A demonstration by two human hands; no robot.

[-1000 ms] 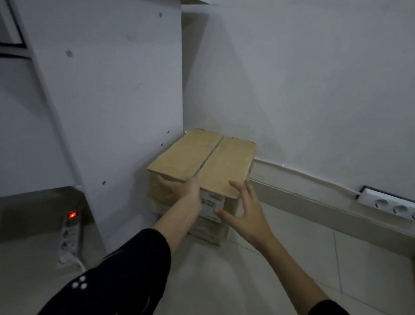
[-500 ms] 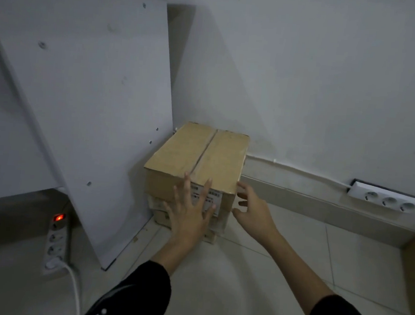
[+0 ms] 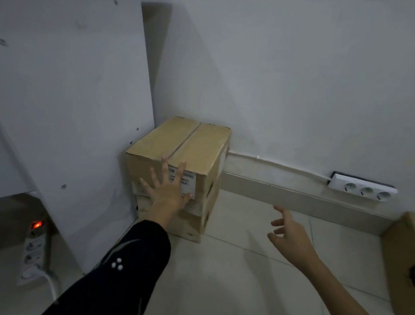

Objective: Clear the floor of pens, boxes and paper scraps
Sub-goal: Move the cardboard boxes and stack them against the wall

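Observation:
A brown cardboard box [image 3: 192, 143] sits on top of another box [image 3: 195, 221] in the corner, between a white furniture panel and the wall. My left hand [image 3: 167, 189] presses flat against the top box's front face, fingers spread over its white label. Off to the right, my right hand [image 3: 289, 233] hovers above the floor tiles with fingers loosely spread, holding nothing and well apart from the stack. A third cardboard box [image 3: 409, 270] stands at the right edge, partly cut off.
The white furniture panel [image 3: 62, 109] leans close on the left. A power strip with a red lit switch [image 3: 33, 245] lies on the floor under it. Another white power strip [image 3: 363, 189] is mounted on the wall above the baseboard. Pale floor tiles [image 3: 236, 280] lie between the boxes.
My right hand let go of the box's right corner and drew back to the right. My left hand shifted from the top edge to lie flat on the front face.

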